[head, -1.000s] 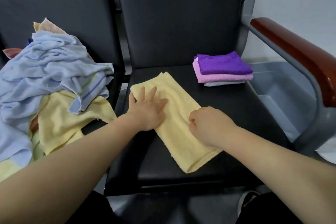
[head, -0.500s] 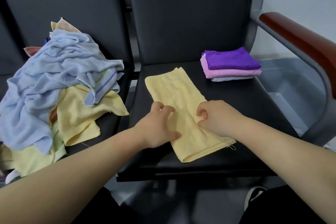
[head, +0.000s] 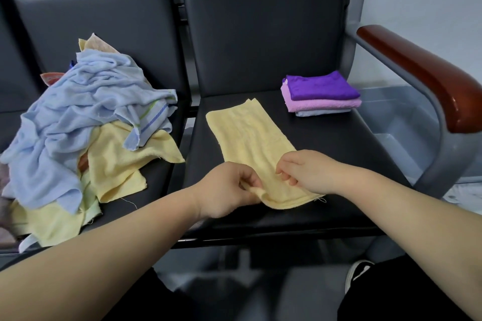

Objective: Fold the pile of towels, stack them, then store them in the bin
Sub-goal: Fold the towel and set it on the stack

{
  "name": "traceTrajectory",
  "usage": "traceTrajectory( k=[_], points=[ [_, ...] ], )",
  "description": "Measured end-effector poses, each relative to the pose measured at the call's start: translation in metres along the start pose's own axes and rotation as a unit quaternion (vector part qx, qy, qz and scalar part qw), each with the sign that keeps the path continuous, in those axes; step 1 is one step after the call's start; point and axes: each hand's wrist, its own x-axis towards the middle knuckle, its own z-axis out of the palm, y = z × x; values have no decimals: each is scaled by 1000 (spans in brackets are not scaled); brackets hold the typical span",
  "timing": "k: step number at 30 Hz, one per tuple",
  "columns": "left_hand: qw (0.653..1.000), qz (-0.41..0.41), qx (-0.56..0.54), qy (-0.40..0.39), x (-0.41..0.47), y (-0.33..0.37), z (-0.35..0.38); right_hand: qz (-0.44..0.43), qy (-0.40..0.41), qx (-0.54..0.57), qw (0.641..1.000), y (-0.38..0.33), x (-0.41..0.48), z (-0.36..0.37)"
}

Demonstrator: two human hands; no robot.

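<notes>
A yellow towel [head: 247, 135], folded into a long strip, lies on the right black seat [head: 326, 190]. My left hand [head: 229, 190] pinches its near left corner and lifts it slightly. My right hand [head: 305, 172] grips the near right edge of the same towel. At the back right of the seat sits a small stack of folded towels [head: 322, 94]: purple on top, pink under it, pale blue at the bottom. A loose pile of towels [head: 86, 125], light blue over yellow, covers the left seat. The grey bin [head: 407, 133] stands on the floor right of the seat.
A wooden armrest [head: 422, 78] on a grey metal frame runs along the right side, above the bin. Black seat backs rise behind both seats. A black shoe [head: 358, 272] shows on the floor at lower right.
My left hand slid from flat on the towel's far part down to its near end. Both hands have closed on the near edge, and the left corner is lifted.
</notes>
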Motion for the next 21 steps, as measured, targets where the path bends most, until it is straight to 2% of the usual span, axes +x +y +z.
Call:
traceTrajectory(
  k=[2, 6, 9, 11, 14, 16, 18, 20, 21],
  points=[
    [998, 1, -31, 51, 2, 1, -1, 3, -20, 17, 1000, -3, -5, -3],
    [987, -6, -50, 152, 7, -4, -17, -38, -20, -93, 995, -4, -12, -4],
    [981, -16, -71, 181, 7, -6, -30, -57, 38, -152, 986, -2, -9, -1],
    [977, -15, -92, 190, 6, -3, -42, -54, 90, -116, 988, -4, -3, -3],
    [965, -59, -211, 146, 4, -2, -64, -32, 124, 34, 991, -9, 4, -15],
    [946, -140, -285, 65, -1, -4, -79, -1, 58, 174, 983, -11, 5, -22],
    [930, -203, -306, -18, -9, -4, -89, 39, -45, 277, 959, -16, 0, -27],
    [924, -233, -297, -59, -12, -3, -92, 70, -91, 298, 948, -19, -1, -31],
    [924, -239, -294, -53, -11, -3, -91, 83, -94, 306, 944, -19, 0, -31]
  ],
)
